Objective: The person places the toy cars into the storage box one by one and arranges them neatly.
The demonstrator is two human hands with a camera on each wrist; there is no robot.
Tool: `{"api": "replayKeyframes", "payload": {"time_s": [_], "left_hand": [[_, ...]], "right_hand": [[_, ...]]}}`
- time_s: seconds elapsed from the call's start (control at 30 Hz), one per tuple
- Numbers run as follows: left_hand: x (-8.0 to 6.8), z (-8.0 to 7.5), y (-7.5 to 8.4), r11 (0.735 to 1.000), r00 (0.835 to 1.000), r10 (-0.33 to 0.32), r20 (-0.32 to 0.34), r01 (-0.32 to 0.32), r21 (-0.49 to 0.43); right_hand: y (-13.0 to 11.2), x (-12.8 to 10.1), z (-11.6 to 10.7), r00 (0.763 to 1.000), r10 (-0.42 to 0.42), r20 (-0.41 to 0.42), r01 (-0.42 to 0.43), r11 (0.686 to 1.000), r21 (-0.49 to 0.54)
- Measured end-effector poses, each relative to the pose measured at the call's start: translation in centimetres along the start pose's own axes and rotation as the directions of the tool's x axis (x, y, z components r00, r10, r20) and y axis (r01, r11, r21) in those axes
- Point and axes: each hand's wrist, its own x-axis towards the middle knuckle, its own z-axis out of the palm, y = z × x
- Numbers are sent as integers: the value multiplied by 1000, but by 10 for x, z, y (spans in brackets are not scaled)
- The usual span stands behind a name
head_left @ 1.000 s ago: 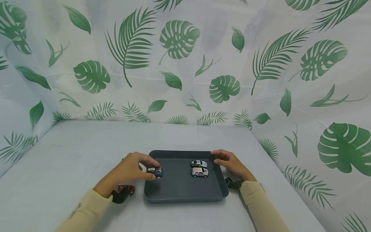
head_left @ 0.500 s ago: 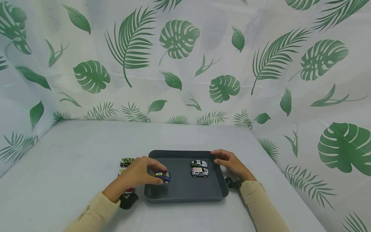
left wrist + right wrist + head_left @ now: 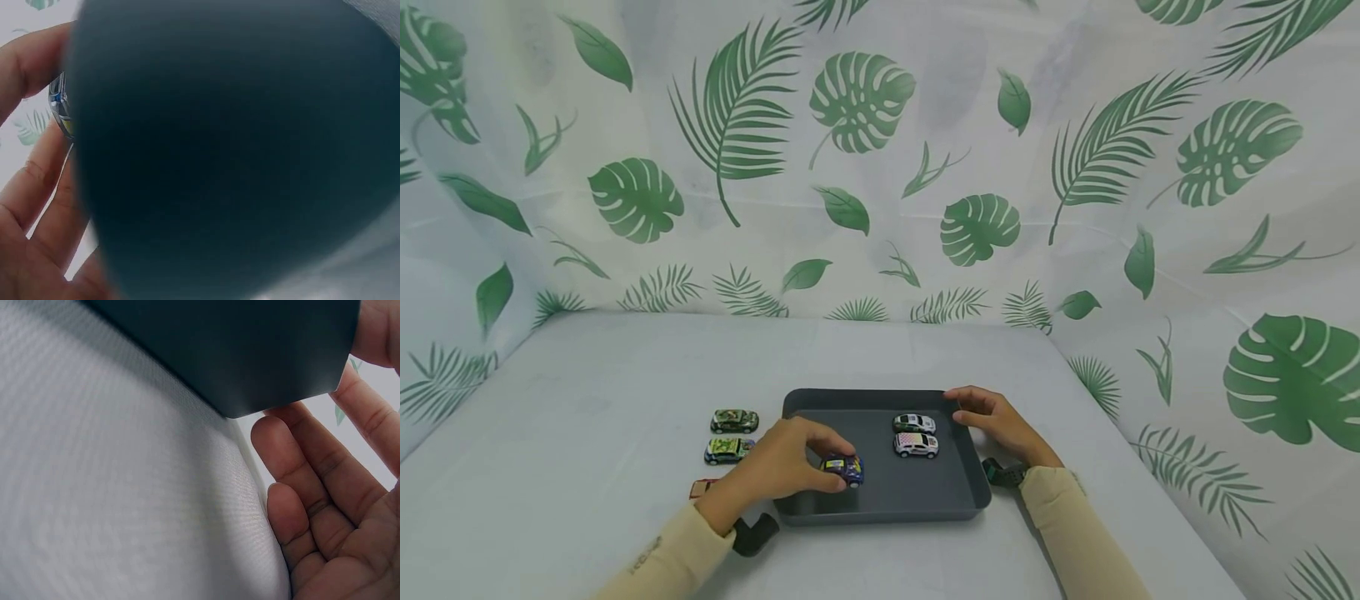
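Observation:
My left hand (image 3: 788, 457) pinches a blue toy car (image 3: 853, 471) between thumb and fingers, over the left half of a dark grey tray (image 3: 880, 518). In the left wrist view only a sliver of this car (image 3: 60, 105) shows; the tray's blurred wall (image 3: 237, 156) hides the rest. At the tray's far right corner my right hand (image 3: 1003, 427) grips the rim, thumb at the inner side. The right wrist view has its fingers (image 3: 325, 459) along the outside of the tray wall (image 3: 281, 350). Two whitish toy cars, one behind (image 3: 914, 423) and one in front (image 3: 917, 446), stand inside the tray.
Left of the tray, a green camouflage toy car (image 3: 734, 421), a yellow-green one (image 3: 728, 451) and a red one (image 3: 702, 488) stand in a column on the white tabletop (image 3: 587, 433). My left forearm partly covers the red one. A leaf-print cloth (image 3: 880, 208) hangs behind.
My left hand has carried the blue car right and toward me, from the tray's left edge further over its floor. The cars at left have come into view. The right hand stays put.

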Motion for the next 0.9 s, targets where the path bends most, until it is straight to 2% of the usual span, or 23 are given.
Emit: {"api": "replayKeyframes", "payload": {"time_s": [0.47, 0.73, 0.9], "left_hand": [[18, 23, 2, 999, 999, 41, 11, -41, -18], [25, 39, 16, 1000, 1000, -4, -3, 4, 22], [29, 46, 23, 1000, 1000, -22, -16, 22, 3]], "right_hand": [[-1, -1, 1, 1000, -14, 2, 14, 1000, 6], [-1, -1, 1, 1000, -12, -5, 12, 1000, -9], [0, -1, 0, 1000, -10, -1, 10, 1000, -23]]}}
